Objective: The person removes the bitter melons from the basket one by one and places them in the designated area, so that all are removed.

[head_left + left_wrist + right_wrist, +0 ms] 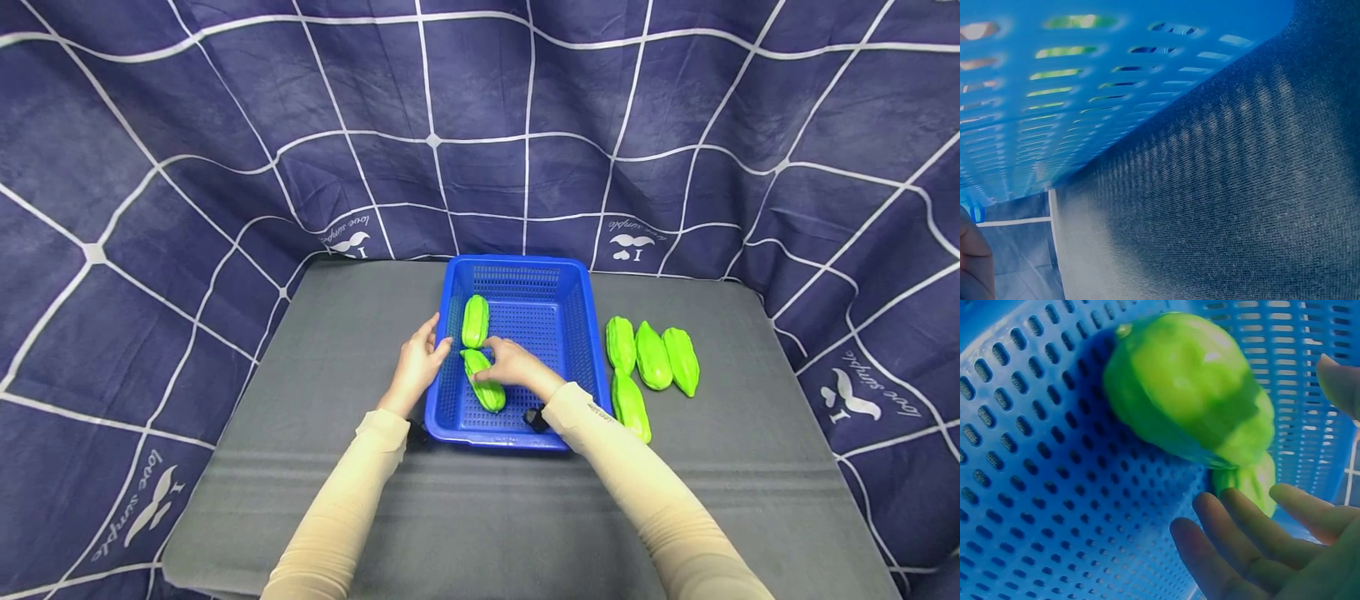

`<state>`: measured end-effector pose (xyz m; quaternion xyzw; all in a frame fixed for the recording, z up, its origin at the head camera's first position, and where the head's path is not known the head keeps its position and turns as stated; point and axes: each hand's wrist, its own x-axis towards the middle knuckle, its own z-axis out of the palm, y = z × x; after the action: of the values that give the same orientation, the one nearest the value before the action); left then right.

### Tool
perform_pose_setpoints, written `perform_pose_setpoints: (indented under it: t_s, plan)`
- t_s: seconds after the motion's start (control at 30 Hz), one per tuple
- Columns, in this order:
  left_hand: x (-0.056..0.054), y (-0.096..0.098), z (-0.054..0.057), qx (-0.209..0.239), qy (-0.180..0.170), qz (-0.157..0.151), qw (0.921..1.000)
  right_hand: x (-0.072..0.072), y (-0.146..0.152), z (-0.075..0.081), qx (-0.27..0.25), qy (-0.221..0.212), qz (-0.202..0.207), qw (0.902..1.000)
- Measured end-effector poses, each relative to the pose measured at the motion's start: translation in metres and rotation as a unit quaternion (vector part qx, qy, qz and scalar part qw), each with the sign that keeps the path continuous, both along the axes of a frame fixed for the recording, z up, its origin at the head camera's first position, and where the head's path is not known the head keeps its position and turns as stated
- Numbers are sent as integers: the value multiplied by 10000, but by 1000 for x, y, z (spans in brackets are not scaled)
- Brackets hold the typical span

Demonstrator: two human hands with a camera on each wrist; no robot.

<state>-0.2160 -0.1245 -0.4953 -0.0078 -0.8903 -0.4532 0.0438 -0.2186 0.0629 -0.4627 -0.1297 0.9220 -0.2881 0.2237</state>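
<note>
Two bright green ribbed gourds lie in a blue perforated basket [525,439], along its left side. My right hand [517,367] is inside the basket over the nearer gourd [487,390]; in the head view the thumb overlaps it. The right wrist view shows the fingers [1244,534] loosely extended, with a gap between them and the large gourd [1191,387]. Beyond lies the farther gourd [476,321], close to my right fingertips. At the left rim is my left hand [418,360], its thumb over the edge and fingers along the outside.
Several more green gourds [654,358] lie on the grey table [337,333] right of the basket, one of them [630,408] close against its wall. A dark blue checked cloth [480,100] hangs behind and at both sides.
</note>
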Motion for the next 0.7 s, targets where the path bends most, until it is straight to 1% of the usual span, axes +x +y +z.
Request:
perform_pose_setpoints:
  t_s: [0.13,0.37,0.7]
  plan:
    - [0,1,1,19,19,-3,10000,0,-2,-6,116,-90,44,9999]
    - [0,1,0,28,-21,1,10000,1,-2,-11,306,-253,-29,9992]
    - [0,0,-1,38,12,36,10000,-1,-3,-16,345,-353,-85,9987]
